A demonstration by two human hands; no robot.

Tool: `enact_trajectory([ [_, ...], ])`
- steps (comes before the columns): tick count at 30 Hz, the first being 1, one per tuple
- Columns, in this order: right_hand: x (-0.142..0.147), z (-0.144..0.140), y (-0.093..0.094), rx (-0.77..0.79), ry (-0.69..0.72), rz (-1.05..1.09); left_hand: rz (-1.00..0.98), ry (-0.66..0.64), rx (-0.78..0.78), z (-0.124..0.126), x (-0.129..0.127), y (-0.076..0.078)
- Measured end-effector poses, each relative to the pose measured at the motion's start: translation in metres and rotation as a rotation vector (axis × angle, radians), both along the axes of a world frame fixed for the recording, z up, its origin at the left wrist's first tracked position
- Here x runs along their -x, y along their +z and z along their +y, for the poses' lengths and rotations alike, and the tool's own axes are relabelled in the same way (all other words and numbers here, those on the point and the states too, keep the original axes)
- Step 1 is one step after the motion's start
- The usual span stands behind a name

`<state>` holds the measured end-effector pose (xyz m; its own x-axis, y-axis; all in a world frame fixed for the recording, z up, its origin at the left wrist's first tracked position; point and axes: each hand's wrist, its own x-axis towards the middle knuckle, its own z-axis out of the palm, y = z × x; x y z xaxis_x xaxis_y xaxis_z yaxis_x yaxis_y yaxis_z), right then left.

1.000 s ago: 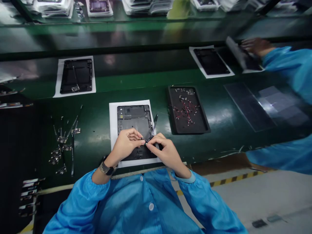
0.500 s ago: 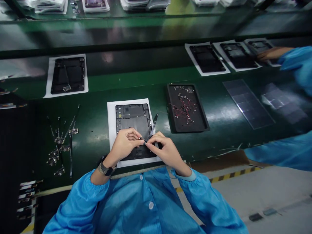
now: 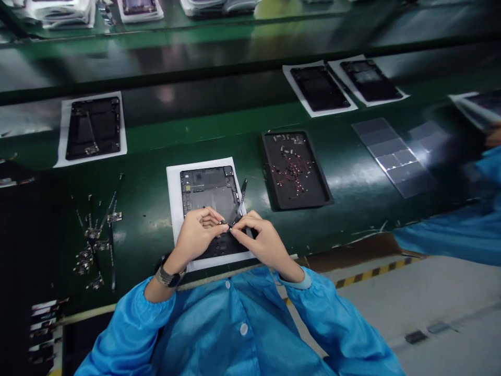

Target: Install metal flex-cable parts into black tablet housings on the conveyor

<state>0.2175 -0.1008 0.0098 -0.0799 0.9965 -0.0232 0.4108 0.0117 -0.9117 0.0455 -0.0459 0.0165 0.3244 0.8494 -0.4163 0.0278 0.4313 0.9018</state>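
Observation:
A black tablet housing (image 3: 209, 185) lies on a white sheet (image 3: 174, 209) in front of me. Above its lower part, my left hand (image 3: 199, 230) pinches a small circuit board (image 3: 224, 223) between thumb and fingers. From the board a dark ribbon cable (image 3: 242, 197) sticks up to the right. My right hand (image 3: 263, 237) is closed in a pinch at the cable's lower end, beside the left fingertips. The fingers hide the exact contact. Several similar boards with cables (image 3: 93, 232) lie in a pile to the left.
A black tray (image 3: 279, 196) with red-wired small parts stands to the right. More tablet housings lie on the far strip, one left (image 3: 94, 125) and two right (image 3: 321, 87). Clear plastic sheets (image 3: 391, 156) lie farther right. A co-worker's blue sleeve (image 3: 450, 240) reaches in there.
The co-worker has drawn the third housing at the right from the far strip towards themselves. My hands keep the same pinch over the tablet housing. The view has shifted slightly.

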Motion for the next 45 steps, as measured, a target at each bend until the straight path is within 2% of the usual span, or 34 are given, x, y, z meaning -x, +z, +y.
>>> enact_trajectory([
  [10,-0.012,0.001,-0.008,-0.023,0.059,0.073,-0.052,-0.076,0.12,0.003,-0.003,0.001],
  [18,-0.01,0.0,-0.01,0.001,0.027,0.098,-0.06,-0.089,0.103,0.002,-0.002,-0.003],
  [28,-0.011,0.003,-0.013,-0.002,0.047,0.096,-0.028,-0.092,0.094,0.003,-0.003,-0.001],
  [32,-0.014,0.002,-0.01,-0.045,0.081,0.091,0.086,-0.146,0.012,-0.003,0.005,0.004],
  [36,-0.018,0.0,-0.008,-0.025,0.068,0.135,0.378,-0.275,-0.231,-0.008,0.019,0.017],
  [39,-0.015,0.004,-0.009,-0.019,0.067,0.119,0.603,-0.213,-0.495,0.014,0.024,0.023],
  [42,-0.009,0.01,-0.009,-0.077,0.046,0.06,0.832,-0.1,-0.755,0.062,0.025,0.02],
  [43,-0.009,0.011,-0.008,-0.105,0.028,0.047,0.905,-0.09,-0.781,0.08,0.025,0.017],
  [45,-0.012,0.01,-0.008,-0.162,-0.022,0.036,0.977,-0.151,-0.722,0.113,0.026,0.013],
])
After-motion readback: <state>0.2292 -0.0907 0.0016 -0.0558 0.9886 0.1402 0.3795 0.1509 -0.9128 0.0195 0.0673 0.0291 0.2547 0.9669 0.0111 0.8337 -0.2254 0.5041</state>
